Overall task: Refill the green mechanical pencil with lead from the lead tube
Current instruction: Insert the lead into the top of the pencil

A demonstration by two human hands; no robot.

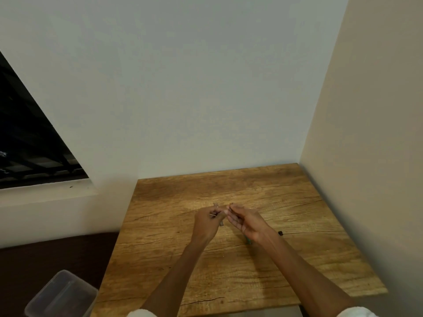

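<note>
The left hand (pixel 209 221) is pinching a small greyish tube (pixel 216 205) w/ a thin lead (pixel 212 215) over the table (pixel 297 202) centre, the right hand (pixel 246 221) is pinching at its tip, and the green pencil (pixel 248 240) is peeking from under the right wrist, so the lead is prob. risking a snap or a drop.

2 hands (pixel 207 221), 1 table (pixel 286 259), 1 plastic container (pixel 61 296).

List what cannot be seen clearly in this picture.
- Head view: item in the left hand, too small and mostly covered by fingers.
- Greenish object, mostly hidden under the right hand.
- Small black piece on the table, too small to identify.
</note>
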